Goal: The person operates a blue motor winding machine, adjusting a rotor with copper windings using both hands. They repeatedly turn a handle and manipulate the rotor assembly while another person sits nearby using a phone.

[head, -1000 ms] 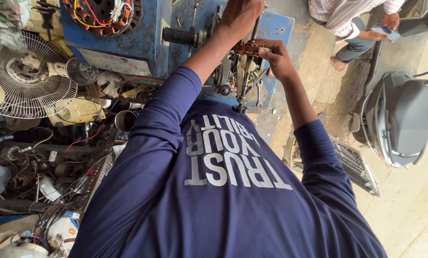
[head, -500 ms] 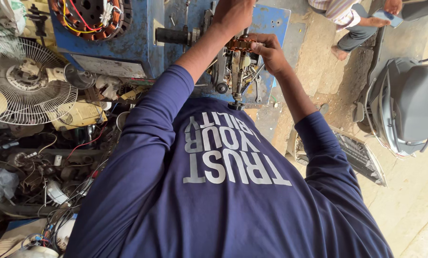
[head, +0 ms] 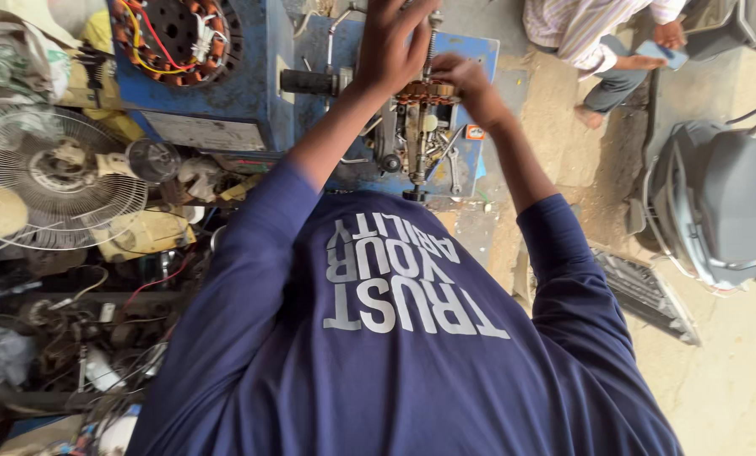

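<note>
At blue winding machine [head: 251, 76]: left hand [head: 395, 42] and right hand [head: 466, 80] both pinching copper-wound armature [head: 424, 90]; seated on spindle, winding seemingly unfinished.

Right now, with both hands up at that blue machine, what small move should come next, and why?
Probably steady the copper-wound part before turning anything: the left hand grips above it, the right hand pinches its side, and it sits on the blue machine above loose tools.
</note>
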